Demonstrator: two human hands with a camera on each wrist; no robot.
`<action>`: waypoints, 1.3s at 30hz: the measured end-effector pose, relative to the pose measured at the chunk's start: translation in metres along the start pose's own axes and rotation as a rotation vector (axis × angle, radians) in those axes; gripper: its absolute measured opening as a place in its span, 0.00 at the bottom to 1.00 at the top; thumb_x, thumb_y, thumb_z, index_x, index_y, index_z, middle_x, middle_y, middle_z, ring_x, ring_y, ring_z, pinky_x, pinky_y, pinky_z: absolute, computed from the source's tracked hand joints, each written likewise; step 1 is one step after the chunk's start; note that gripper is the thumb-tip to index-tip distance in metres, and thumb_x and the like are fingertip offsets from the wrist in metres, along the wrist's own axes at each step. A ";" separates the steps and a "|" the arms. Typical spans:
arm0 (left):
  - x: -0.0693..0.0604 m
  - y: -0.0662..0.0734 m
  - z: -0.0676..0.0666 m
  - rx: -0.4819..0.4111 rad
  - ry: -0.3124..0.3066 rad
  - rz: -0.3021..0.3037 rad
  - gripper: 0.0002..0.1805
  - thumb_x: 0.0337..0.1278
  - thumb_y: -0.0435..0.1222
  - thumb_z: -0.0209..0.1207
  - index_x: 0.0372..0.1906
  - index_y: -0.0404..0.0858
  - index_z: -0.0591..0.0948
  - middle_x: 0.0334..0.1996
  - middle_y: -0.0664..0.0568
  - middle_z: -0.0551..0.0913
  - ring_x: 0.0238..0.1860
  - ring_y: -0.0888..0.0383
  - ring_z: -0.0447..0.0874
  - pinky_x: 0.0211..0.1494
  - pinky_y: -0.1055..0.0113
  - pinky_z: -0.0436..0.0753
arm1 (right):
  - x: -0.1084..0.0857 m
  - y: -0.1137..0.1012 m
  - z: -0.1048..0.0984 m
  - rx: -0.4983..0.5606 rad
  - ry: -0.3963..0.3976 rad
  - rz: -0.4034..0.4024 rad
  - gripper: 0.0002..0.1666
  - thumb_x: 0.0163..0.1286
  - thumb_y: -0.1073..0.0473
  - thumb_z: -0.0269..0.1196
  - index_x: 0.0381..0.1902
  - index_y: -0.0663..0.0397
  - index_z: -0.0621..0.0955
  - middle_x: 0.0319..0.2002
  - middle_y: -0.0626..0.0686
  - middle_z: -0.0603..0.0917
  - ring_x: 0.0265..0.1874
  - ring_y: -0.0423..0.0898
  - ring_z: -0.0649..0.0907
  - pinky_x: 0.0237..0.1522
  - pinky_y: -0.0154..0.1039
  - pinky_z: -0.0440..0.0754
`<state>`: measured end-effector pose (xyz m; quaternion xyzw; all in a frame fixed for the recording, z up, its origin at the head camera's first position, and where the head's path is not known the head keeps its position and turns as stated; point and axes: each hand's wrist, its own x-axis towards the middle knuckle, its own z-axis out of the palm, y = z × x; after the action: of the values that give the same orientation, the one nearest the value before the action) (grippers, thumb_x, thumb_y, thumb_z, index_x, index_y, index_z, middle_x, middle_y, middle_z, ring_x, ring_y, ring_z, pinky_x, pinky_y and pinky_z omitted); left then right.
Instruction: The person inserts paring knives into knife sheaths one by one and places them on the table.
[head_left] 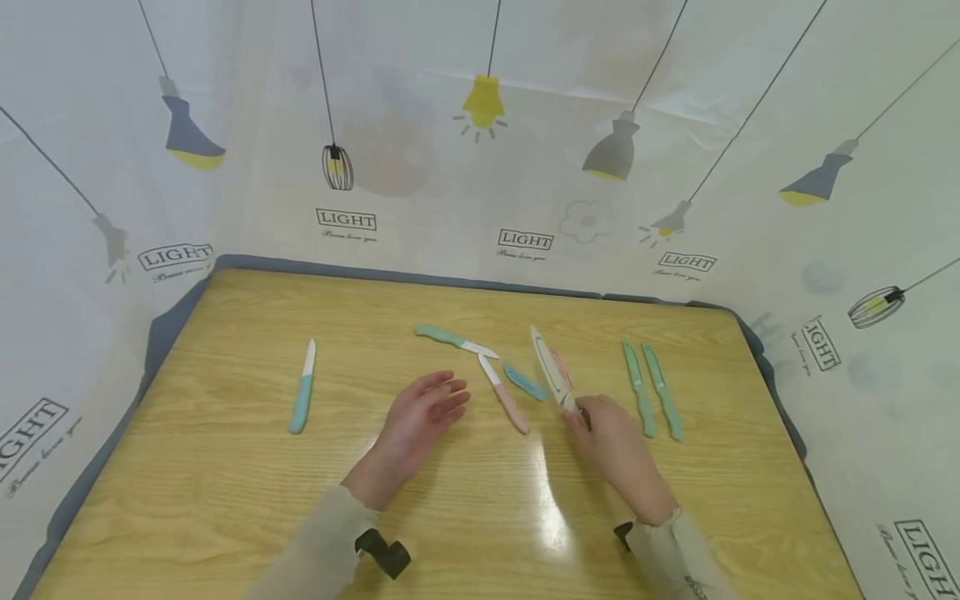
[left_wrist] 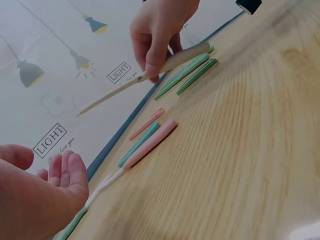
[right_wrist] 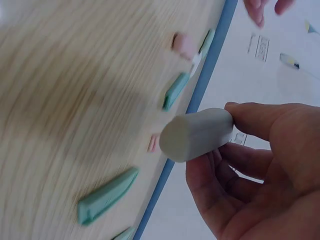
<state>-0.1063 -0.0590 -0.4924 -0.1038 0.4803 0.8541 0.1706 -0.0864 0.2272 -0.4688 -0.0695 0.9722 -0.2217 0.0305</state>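
Knife [head_left: 551, 368], pale-handled, was gripped in the right hand [head_left: 615, 442], raised over the worktop [head_left: 225, 467] right of the pink-handled knife [head_left: 512, 406]. Left hand [head_left: 422, 421], apart, fingers loosely curved, held nothing, left of the pink-handled knife. Just right of that knife lay a blue sheath [head_left: 525, 382]; farther right, two green knives [head_left: 666, 404].

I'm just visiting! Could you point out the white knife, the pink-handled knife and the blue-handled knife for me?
White knife [head_left: 549, 365]: head view, on its blade.
Pink-handled knife [head_left: 507, 401]: head view, on its handle.
Blue-handled knife [head_left: 302, 396]: head view, on its handle.
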 end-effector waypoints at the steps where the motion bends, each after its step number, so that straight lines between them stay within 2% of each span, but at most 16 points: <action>1: 0.000 0.001 -0.002 -0.002 0.009 0.000 0.22 0.79 0.29 0.47 0.71 0.25 0.64 0.58 0.41 0.79 0.58 0.51 0.82 0.68 0.57 0.79 | 0.001 0.005 -0.001 -0.001 0.003 0.006 0.13 0.76 0.58 0.65 0.43 0.66 0.85 0.29 0.53 0.78 0.23 0.45 0.72 0.21 0.35 0.71; 6: -0.002 0.007 -0.010 -0.016 0.038 0.000 0.21 0.78 0.29 0.47 0.69 0.26 0.66 0.56 0.43 0.79 0.56 0.52 0.82 0.66 0.58 0.80 | 0.007 0.029 -0.007 -0.007 0.005 0.059 0.14 0.78 0.57 0.62 0.39 0.65 0.84 0.23 0.51 0.73 0.18 0.44 0.70 0.17 0.35 0.69; 10: -0.003 0.011 -0.015 -0.026 0.052 0.005 0.19 0.79 0.29 0.47 0.68 0.28 0.67 0.53 0.46 0.80 0.56 0.52 0.82 0.67 0.57 0.80 | 0.010 0.043 -0.013 0.003 -0.021 0.096 0.17 0.79 0.55 0.60 0.41 0.67 0.84 0.21 0.50 0.74 0.17 0.44 0.71 0.16 0.35 0.70; 15: -0.005 0.014 -0.022 -0.022 0.051 0.010 0.18 0.79 0.29 0.46 0.67 0.28 0.66 0.51 0.50 0.81 0.55 0.53 0.82 0.67 0.58 0.80 | 0.014 0.057 -0.019 0.012 -0.058 0.146 0.19 0.81 0.54 0.57 0.31 0.60 0.81 0.18 0.50 0.74 0.14 0.44 0.72 0.14 0.36 0.71; 20: -0.008 0.016 -0.027 -0.024 0.062 0.012 0.18 0.79 0.29 0.47 0.66 0.28 0.68 0.50 0.49 0.82 0.55 0.53 0.83 0.66 0.58 0.81 | 0.018 0.069 -0.019 -0.023 -0.049 0.177 0.22 0.81 0.52 0.56 0.24 0.53 0.75 0.18 0.50 0.73 0.16 0.45 0.72 0.17 0.38 0.71; 28: -0.008 0.019 -0.032 -0.025 0.090 -0.005 0.19 0.80 0.30 0.47 0.68 0.28 0.67 0.52 0.48 0.80 0.57 0.50 0.82 0.64 0.61 0.82 | 0.021 0.089 -0.032 -0.062 -0.030 0.216 0.21 0.81 0.52 0.55 0.31 0.61 0.79 0.20 0.52 0.75 0.17 0.47 0.73 0.17 0.39 0.71; 34: -0.008 0.021 -0.037 -0.030 0.098 -0.008 0.18 0.80 0.30 0.46 0.67 0.29 0.67 0.52 0.48 0.80 0.57 0.51 0.82 0.66 0.59 0.81 | 0.018 0.114 -0.048 -0.110 -0.010 0.237 0.25 0.81 0.51 0.54 0.43 0.72 0.81 0.23 0.53 0.77 0.20 0.48 0.75 0.18 0.40 0.71; 37: -0.010 0.022 -0.039 -0.032 0.098 0.000 0.16 0.80 0.30 0.46 0.65 0.30 0.68 0.51 0.49 0.81 0.56 0.52 0.82 0.66 0.59 0.81 | 0.015 0.125 -0.055 -0.109 -0.006 0.256 0.26 0.81 0.50 0.54 0.46 0.72 0.81 0.23 0.53 0.78 0.20 0.48 0.75 0.19 0.40 0.70; 39: -0.010 0.022 -0.041 -0.040 0.104 0.003 0.15 0.79 0.30 0.47 0.63 0.31 0.70 0.49 0.49 0.82 0.55 0.52 0.83 0.65 0.60 0.81 | 0.013 0.132 -0.059 -0.105 -0.008 0.272 0.26 0.82 0.49 0.54 0.44 0.71 0.81 0.22 0.53 0.77 0.20 0.48 0.75 0.19 0.41 0.70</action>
<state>-0.1052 -0.1063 -0.4927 -0.1507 0.4714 0.8573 0.1421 -0.1208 0.3680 -0.4736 0.0604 0.9827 -0.1642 0.0606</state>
